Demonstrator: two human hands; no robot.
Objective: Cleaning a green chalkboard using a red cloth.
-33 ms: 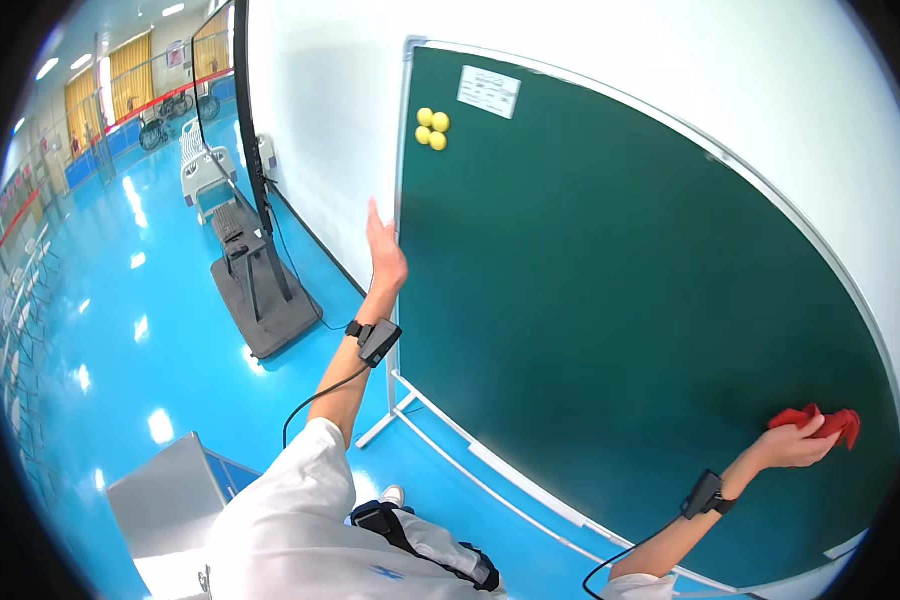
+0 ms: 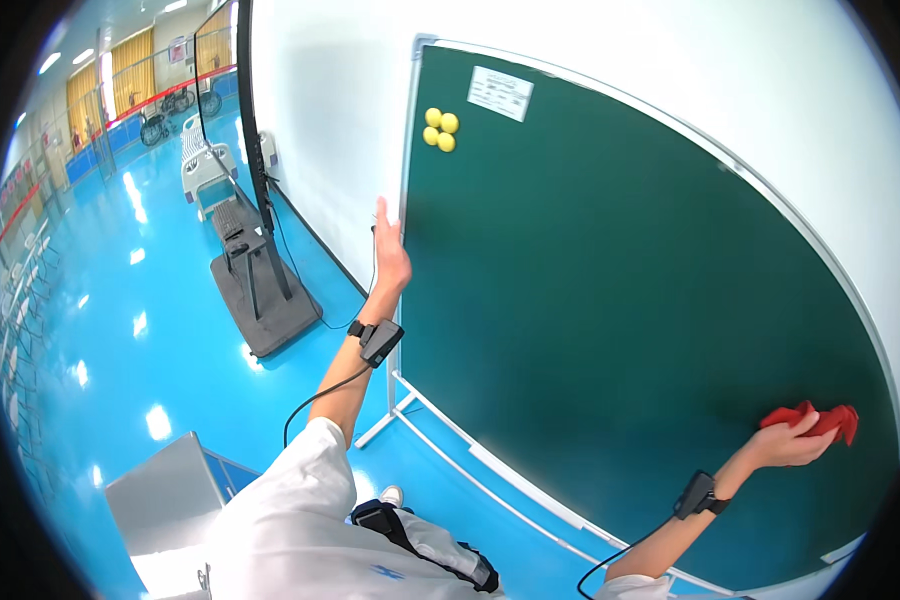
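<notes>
A green chalkboard in a pale frame fills the right half of the head view. My right hand is closed round a crumpled red cloth against the board's lower right part. At the board's left edge is my left hand, raised with its fingers stretched out and nothing visible in it. Its palm side is turned to the frame; I cannot tell whether it presses on the edge. Several round yellow magnets cling to the upper left of the board, beside a white printed sheet.
White stand legs reach the blue floor below the board. To the left are a wheeled screen stand with a keyboard, a hospital bed, and a grey cabinet near my left side. Wheelchairs stand farther back.
The board's upper left part, with the magnets and sheet, has shifted slightly right in the view. My left hand has moved a little right too, and the red cloth slightly left and up.
</notes>
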